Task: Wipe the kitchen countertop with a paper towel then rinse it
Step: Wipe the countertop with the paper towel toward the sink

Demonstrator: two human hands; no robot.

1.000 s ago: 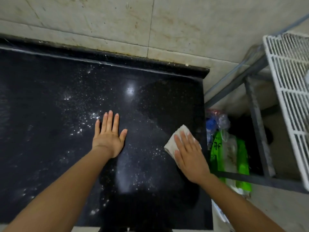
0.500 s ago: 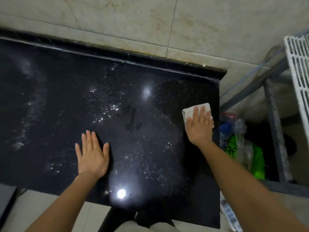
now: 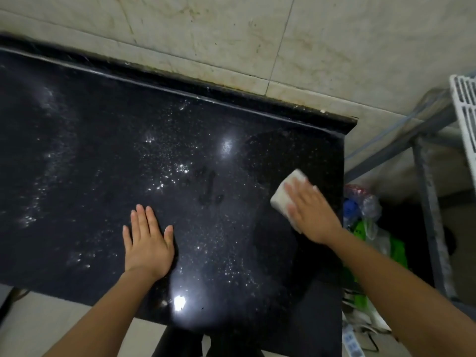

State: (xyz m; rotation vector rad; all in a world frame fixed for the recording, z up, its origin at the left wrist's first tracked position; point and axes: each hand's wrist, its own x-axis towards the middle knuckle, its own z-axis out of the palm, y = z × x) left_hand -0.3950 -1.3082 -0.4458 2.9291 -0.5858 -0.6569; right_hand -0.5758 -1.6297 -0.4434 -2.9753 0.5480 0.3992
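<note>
Your left hand (image 3: 146,243) lies flat on the black desk (image 3: 103,150), palm down, fingers straight and close together, holding nothing. Pale specks dot the dark surface between your hands (two bright glares shine there too). Near the desk's right edge, the folded white paper towel (image 3: 282,195) lies under your right hand (image 3: 313,215), whose straight fingers press it down; that hand is blurred. Past the edge, a green bag (image 3: 396,251) sits low below a white wire rack (image 3: 463,112).

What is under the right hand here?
A folded white paper towel, pressed flat onto the black countertop near its right edge by the right hand. The towel's part beneath the palm, and the counter under it, are covered.
</note>
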